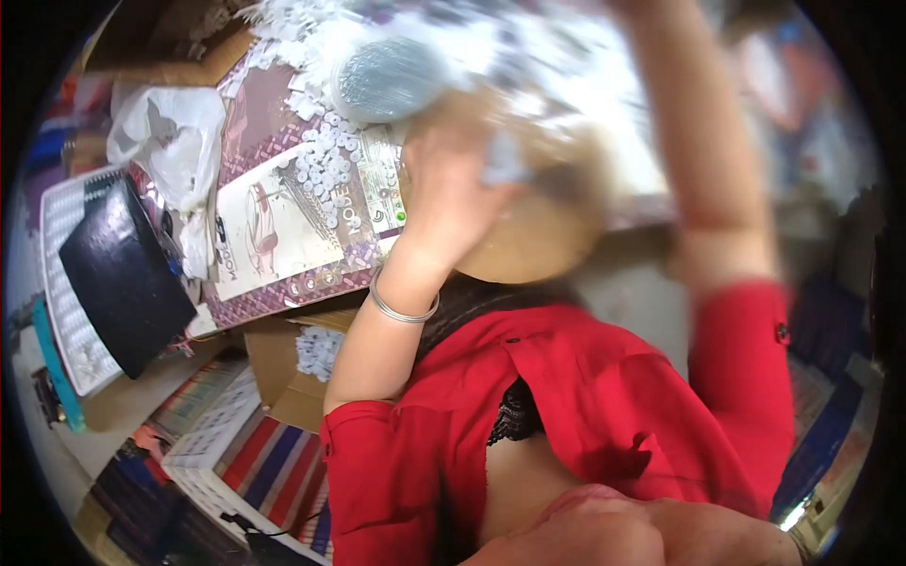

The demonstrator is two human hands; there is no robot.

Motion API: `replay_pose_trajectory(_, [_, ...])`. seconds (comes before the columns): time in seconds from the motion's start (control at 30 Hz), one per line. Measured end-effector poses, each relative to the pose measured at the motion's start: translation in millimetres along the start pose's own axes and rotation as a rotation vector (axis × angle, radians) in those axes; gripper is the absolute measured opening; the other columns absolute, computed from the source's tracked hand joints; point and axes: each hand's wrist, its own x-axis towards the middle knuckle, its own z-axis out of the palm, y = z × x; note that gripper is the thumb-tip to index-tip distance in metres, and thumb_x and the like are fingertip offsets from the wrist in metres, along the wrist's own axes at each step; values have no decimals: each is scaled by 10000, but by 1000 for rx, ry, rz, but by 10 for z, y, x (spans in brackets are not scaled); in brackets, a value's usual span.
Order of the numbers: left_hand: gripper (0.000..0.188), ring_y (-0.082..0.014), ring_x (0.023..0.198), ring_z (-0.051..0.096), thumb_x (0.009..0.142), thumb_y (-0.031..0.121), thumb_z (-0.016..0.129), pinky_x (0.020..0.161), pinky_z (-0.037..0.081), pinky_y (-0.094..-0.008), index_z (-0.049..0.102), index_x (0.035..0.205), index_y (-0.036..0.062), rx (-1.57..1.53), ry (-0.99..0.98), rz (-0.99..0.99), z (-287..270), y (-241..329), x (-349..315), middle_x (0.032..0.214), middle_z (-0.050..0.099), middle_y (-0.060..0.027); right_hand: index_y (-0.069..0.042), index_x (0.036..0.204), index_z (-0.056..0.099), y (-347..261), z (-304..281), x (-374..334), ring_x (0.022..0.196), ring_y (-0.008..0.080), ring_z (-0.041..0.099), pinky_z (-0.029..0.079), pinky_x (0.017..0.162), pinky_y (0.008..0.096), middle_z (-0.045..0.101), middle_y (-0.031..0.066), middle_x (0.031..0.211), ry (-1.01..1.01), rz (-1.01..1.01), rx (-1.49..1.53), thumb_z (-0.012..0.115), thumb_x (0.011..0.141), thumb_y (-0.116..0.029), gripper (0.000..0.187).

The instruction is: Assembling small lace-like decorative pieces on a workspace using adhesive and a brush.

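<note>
My left hand (448,179), with a thin silver bangle at the wrist, reaches over a round tan container (533,236) at the table's near edge. A small pale bluish-white piece (505,158) shows between its thumb and fingers; blur hides what kind it is. Just beyond this hand stands a round tub (389,80) with a shiny, clear-looking top. My right arm stretches up to the far right, and its hand passes out of the picture at the top edge. Small white round plastic pieces (327,162) lie scattered left of my left hand.
A heap of white strips (293,42) covers the far table. The printed table cover (283,226) shows at left. Beside it are a white plastic bag (175,141), a black curved panel (123,274) on a white tray (71,321), and cardboard boxes (278,368) below.
</note>
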Motion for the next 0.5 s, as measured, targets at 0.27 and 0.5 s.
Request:
replay_pose_trajectory(0.27, [518, -297, 946, 548, 626, 277, 871, 844, 386, -414, 650, 1058, 94, -21, 126, -15, 54, -27, -85, 957, 596, -77, 43, 1153, 581, 479, -90, -1282, 845, 183, 624, 506, 712, 327, 656, 101, 991, -261, 103, 373, 672, 854, -581, 697])
replay_pose_trajectory(0.5, [472, -300, 941, 551, 609, 294, 875, 830, 392, -413, 640, 961, 86, 7, 64, -45, 16, 2, -43, 941, 591, -81, -49, 1272, 507, 53, -16, -1095, 948, 184, 620, 492, 885, 358, 648, 77, 890, -267, 280, 134, 834, 742, -504, 771])
